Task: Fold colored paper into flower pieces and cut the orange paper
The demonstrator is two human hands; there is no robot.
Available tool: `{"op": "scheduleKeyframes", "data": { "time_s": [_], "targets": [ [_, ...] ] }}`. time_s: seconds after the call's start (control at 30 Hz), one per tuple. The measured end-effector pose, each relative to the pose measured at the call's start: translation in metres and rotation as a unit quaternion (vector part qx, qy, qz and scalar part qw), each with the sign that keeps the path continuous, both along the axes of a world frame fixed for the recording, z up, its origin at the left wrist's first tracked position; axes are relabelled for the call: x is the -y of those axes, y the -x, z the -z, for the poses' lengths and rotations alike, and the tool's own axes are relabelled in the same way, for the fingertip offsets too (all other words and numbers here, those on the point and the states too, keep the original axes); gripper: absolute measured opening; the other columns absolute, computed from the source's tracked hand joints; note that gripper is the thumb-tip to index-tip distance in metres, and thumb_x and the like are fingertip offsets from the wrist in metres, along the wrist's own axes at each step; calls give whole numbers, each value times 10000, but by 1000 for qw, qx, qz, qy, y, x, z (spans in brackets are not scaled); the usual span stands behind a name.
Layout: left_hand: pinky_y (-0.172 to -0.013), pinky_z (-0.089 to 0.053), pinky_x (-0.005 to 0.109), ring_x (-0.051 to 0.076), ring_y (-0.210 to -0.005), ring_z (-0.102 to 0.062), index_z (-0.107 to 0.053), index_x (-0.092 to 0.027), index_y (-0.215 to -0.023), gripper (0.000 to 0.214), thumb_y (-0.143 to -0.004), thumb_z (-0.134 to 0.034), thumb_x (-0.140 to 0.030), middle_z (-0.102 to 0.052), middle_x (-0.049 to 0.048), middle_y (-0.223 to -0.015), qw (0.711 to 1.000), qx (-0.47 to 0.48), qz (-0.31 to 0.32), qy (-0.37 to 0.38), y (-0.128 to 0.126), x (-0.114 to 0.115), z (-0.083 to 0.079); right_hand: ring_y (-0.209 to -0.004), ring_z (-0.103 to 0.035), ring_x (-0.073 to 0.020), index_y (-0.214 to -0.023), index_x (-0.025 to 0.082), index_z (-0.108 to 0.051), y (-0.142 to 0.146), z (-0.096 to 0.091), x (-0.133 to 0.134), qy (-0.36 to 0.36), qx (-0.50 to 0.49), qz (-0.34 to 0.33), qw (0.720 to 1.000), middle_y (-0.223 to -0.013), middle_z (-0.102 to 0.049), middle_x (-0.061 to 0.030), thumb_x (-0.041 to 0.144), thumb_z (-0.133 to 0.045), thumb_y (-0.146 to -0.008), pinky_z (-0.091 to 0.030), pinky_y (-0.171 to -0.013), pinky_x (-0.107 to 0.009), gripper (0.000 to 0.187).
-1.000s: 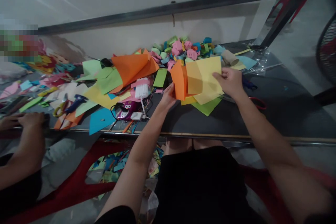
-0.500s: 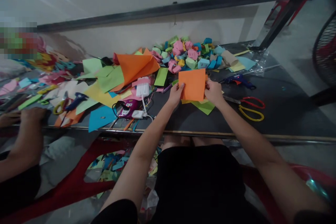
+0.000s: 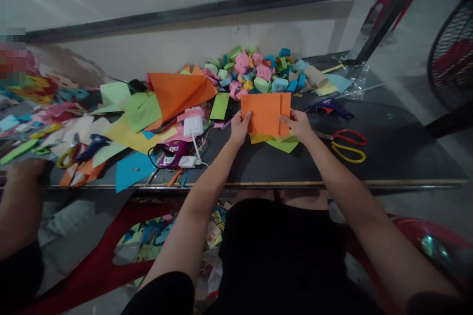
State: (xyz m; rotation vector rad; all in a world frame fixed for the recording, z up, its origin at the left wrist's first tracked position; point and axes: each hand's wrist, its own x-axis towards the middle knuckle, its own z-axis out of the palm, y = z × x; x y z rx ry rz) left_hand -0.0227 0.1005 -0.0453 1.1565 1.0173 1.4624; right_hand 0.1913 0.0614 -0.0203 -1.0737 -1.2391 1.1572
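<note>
I hold an orange sheet of paper [image 3: 265, 113] up over the dark table [image 3: 388, 157] with both hands. My left hand [image 3: 240, 128] pinches its lower left corner. My right hand [image 3: 298, 125] pinches its lower right edge, where a narrow strip is folded over. Under the sheet lie yellow and green sheets [image 3: 281, 142]. Behind it sits a heap of small folded paper pieces [image 3: 258, 71] in pink, blue and green.
Red-and-yellow scissors [image 3: 347, 143] and a blue glue gun [image 3: 328, 107] lie right of my hands. Left are a large orange sheet [image 3: 177, 91], loose coloured papers, a white charger [image 3: 192, 125] and a purple device [image 3: 170, 155]. Another person's arm [image 3: 18, 197] rests at the far left.
The yellow sheets that my right hand lifted went down onto the table. Both hands now hold one orange sheet, with a strip folded over on its right side.
</note>
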Motion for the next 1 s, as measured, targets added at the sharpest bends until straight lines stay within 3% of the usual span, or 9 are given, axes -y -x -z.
{"op": "scheduleKeyframes", "data": {
  "time_s": [0.13, 0.23, 0.33, 0.43, 0.6, 0.77, 0.87, 0.93, 1.0],
  "targets": [
    [-872, -565, 279, 176, -963, -708, -657, -175, -1001, 433, -792, -769, -538, -756, 87, -1067, 997, -48, -54, -15, 1, 6, 0, -946, -755, -307, -842, 200, -749, 2, 9, 1, -11, 46, 54, 997, -938, -790, -93, 598, -840, -602, -626, -867, -471, 474],
    [-914, -580, 328, 223, -1053, -720, -670, -173, -1018, 475, -774, -788, -563, -753, 109, -1099, 999, -18, -42, -1, 0, 8, -2, -906, -760, -307, -808, 199, -743, 0, 15, 0, 12, 69, 95, 993, -850, -780, -90, 542, -835, -628, -639, -813, -467, 398],
    [-956, -595, 419, 288, -1118, -723, -696, -172, -1017, 498, -741, -838, -562, -754, 138, -1121, 998, 37, 29, 40, 2, 6, 0, -918, -757, -303, -788, 217, -735, -3, 18, -1, 19, 44, 102, 994, -876, -788, -84, 500, -833, -656, -642, -848, -488, 328],
    [-961, -615, 475, 310, -1058, -745, -717, -149, -963, 485, -687, -906, -501, -764, 157, -1094, 991, 46, 100, 72, 7, 1, 5, -939, -755, -299, -795, 226, -742, -4, 16, -2, -1, 15, 90, 996, -931, -793, -79, 433, -833, -677, -631, -904, -508, 255],
    [-908, -656, 446, 270, -990, -762, -725, -135, -974, 389, -801, -838, -464, -779, 138, -1025, 982, 15, 145, 117, 13, 2, 1, -947, -759, -300, -774, 218, -736, -7, 15, -4, 5, -12, 102, 995, -909, -785, -68, 316, -822, -671, -643, -866, -496, 166],
    [-792, -675, 364, 292, -1018, -765, -753, -156, -1020, 297, -837, -814, -382, -780, 130, -978, 940, -52, 277, 194, 20, 5, -6, -940, -760, -300, -805, 198, -742, -13, 14, -7, 33, -15, 153, 988, -907, -783, -62, 330, -813, -668, -655, -816, -459, 202],
    [-803, -665, 351, 291, -1017, -768, -753, -144, -1055, 321, -857, -789, -394, -774, 144, -995, 945, -81, 274, 162, 25, 0, -2, -860, -757, -281, -825, 178, -745, -15, 13, -3, 63, -3, 86, 994, -896, -778, -86, 339, -858, -647, -667, -782, -457, 265],
    [-844, -656, 378, 289, -1042, -760, -741, -143, -1095, 364, -880, -750, -436, -772, 147, -1042, 955, -105, 254, 111, 29, -4, 2, -778, -742, -272, -840, 161, -746, -17, 12, 1, 83, 26, 14, 996, -848, -765, -103, 348, -911, -601, -673, -745, -473, 345],
    [-910, -632, 420, 294, -1082, -742, -739, -135, -1091, 405, -881, -727, -481, -769, 151, -1097, 955, -163, 243, 49, 32, -9, 7, -738, -726, -271, -834, 159, -745, -19, 12, 2, 75, 81, -12, 994, -795, -749, -103, 370, -935, -576, -669, -723, -484, 384]
  ]
}}
